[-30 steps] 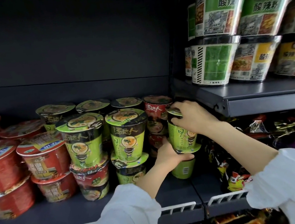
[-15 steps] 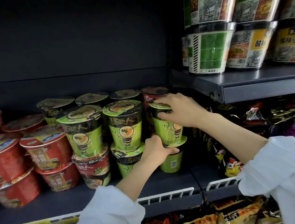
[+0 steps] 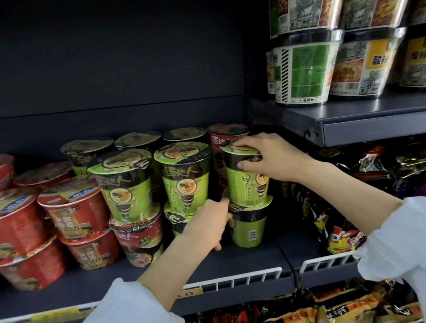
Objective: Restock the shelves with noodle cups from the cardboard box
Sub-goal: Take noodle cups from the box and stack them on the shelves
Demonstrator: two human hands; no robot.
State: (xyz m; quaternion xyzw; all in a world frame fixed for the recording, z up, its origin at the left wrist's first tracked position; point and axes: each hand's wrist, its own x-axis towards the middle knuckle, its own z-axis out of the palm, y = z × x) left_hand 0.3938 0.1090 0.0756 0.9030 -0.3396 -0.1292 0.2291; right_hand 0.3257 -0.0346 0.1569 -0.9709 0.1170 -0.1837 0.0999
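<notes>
On the dark shelf [image 3: 59,297], the right hand [image 3: 270,160] grips the top green noodle cup [image 3: 246,184], stacked on one lower green cup [image 3: 248,226]; the left hand [image 3: 205,224] touches its base, fingers loosely curled. Two more two-cup stacks [image 3: 126,187] front the row leftward.

A shop: dark shelves [image 3: 368,118] stocked with noodle cups [image 3: 126,187] and snack packets [image 3: 340,236].

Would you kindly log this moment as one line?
step: stacking | right hand grips top green noodle cup | left hand touches its base | lower green cup on shelf
</notes>
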